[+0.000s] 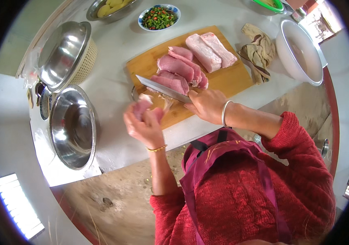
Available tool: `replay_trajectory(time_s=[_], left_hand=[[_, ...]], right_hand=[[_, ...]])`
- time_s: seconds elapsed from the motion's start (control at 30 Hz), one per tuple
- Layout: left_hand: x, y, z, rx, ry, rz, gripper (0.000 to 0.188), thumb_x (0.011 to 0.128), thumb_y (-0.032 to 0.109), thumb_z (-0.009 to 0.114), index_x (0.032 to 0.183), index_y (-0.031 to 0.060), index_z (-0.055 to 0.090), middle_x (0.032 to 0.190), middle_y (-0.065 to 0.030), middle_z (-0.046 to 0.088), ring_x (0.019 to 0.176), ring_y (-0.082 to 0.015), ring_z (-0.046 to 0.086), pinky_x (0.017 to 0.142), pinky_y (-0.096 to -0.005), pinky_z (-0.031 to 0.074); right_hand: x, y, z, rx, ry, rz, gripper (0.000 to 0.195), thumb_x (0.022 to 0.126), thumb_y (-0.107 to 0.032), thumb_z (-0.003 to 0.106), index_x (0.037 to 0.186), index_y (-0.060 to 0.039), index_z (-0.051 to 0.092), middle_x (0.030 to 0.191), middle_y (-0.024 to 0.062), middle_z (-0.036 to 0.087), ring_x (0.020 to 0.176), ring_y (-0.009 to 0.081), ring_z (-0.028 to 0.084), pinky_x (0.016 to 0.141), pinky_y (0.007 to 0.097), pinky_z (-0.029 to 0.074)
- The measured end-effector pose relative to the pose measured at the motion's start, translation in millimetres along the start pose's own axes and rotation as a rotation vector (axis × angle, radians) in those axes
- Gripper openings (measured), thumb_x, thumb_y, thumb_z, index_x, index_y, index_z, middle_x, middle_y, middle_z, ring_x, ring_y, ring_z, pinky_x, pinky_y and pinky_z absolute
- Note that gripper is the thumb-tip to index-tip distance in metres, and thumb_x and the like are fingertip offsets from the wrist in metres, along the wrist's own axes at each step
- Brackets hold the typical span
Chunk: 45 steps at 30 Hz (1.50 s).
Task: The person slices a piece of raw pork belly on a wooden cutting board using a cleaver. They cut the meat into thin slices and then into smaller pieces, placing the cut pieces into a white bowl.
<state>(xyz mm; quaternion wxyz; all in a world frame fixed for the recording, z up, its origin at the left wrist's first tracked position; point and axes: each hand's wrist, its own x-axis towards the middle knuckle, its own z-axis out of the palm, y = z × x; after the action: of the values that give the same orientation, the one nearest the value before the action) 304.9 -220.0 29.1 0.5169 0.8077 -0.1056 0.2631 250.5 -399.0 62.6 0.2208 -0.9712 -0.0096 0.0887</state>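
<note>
My left hand (145,124) holds a piece of raw meat (142,107) just over the near left edge of a wooden cutting board (232,84). In my right hand (208,105) is the handle of a knife, its broad steel blade (162,88) pointing up and left, above or against the near slices. Several slices of raw pink meat (176,67) lie overlapping at the middle of the board. Two thick pale pieces of meat (203,52) rest side by side at its far right. Small whitish scraps (165,102) are by the near left edge, partly hidden.
An empty steel basin (73,128) stands at the left, below a steel bowl (62,55) tilted over a cream plastic colander (87,62). Beyond the board are a bowl of chopped green and red peppers (159,17) and a bowl of peeled potatoes (111,15). A cloth (257,52) and white basin (300,53) lie right.
</note>
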Motion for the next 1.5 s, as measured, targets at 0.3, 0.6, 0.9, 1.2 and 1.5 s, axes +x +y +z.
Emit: replay_trajectory(time_s=[0.3,0.6,0.9,1.2,1.5], left_hand=[[89,38,81,0.023,-0.196,0.372,0.027,0.077,-0.003,0.057,0.102,0.0037,0.058,0.093,-0.0111,0.064,0.087,-0.0248,0.064,0.078,-0.0341,0.051],[18,-16,56,0.509,-0.712,0.417,0.050,0.065,0.005,0.063,0.113,0.0107,0.056,0.113,-0.0065,0.056,0.112,-0.0284,0.049,0.095,-0.0440,0.035],[20,-30,3,0.405,-0.502,0.464,0.023,0.060,-0.001,0.062,0.079,0.0095,0.058,0.094,-0.0031,0.058,0.091,-0.0254,0.053,0.084,-0.0382,0.039],[58,-3,28,0.158,-0.125,0.195,0.019,0.068,-0.005,0.061,0.075,0.0053,0.047,0.079,-0.0068,0.060,0.071,-0.0282,0.057,0.066,-0.0349,0.048],[62,4,99,0.282,-0.795,0.340,0.023,0.070,-0.006,0.054,0.089,0.0051,0.058,0.097,-0.0129,0.064,0.087,-0.0312,0.062,0.075,-0.0377,0.049]], right_hand=[[-94,43,-32,0.575,0.134,0.242,0.028,0.092,-0.022,0.054,0.080,0.0020,0.046,0.054,0.0148,0.053,0.045,0.0283,0.055,0.045,0.0401,0.043],[-140,76,-47,0.725,0.235,0.550,0.029,0.093,-0.020,0.053,0.076,0.0011,0.041,0.052,0.0079,0.047,0.038,0.0117,0.045,0.038,0.0300,0.036],[-118,68,-45,0.693,0.117,0.410,0.028,0.093,-0.019,0.054,0.076,0.0002,0.042,0.050,0.0099,0.045,0.039,0.0138,0.044,0.039,0.0319,0.036],[-112,64,-40,0.675,0.220,0.305,0.029,0.091,-0.017,0.056,0.073,0.0004,0.043,0.048,0.0089,0.043,0.038,0.0134,0.041,0.039,0.0310,0.035],[-155,81,-54,0.711,0.456,0.458,0.027,0.091,-0.015,0.054,0.073,0.0001,0.042,0.050,0.0053,0.049,0.040,0.0102,0.049,0.038,0.0274,0.037]])
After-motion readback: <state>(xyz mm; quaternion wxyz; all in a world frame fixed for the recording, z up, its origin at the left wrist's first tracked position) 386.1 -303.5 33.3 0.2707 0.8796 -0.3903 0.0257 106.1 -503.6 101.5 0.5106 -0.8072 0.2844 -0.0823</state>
